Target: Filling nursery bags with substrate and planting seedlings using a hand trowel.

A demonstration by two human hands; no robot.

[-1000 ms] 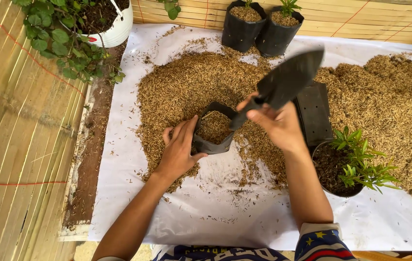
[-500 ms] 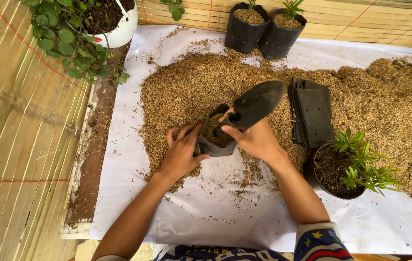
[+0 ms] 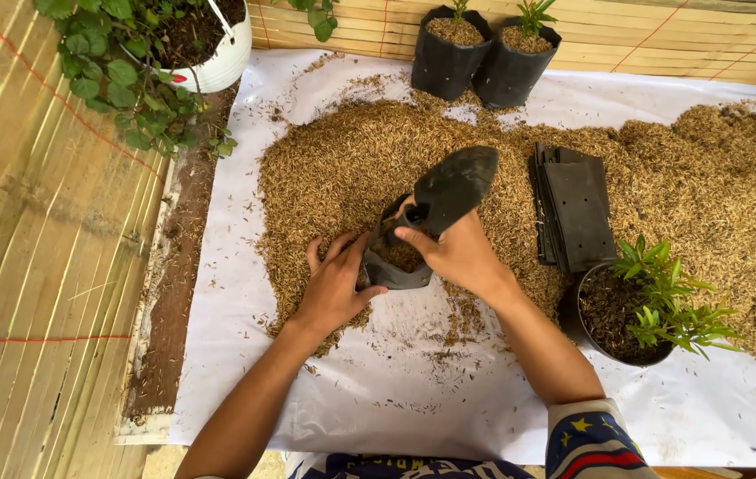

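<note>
A small black grow bag stands on the white sheet, partly filled with rice husk. My left hand grips its left rim. My right hand holds a black trowel by the handle, blade up and tilted right, with the handle end pushed down into the bag's mouth. A wide heap of rice husk lies behind and around the bag.
A stack of flat black grow bags lies right of the trowel. A black pot with a green seedling stands at the right. Two filled black bags stand at the back. A white pot with leafy plant sits top left.
My right hand has brought the trowel down and left from above the heap, and now its handle presses into the bag. My left hand stays on the bag's rim.
</note>
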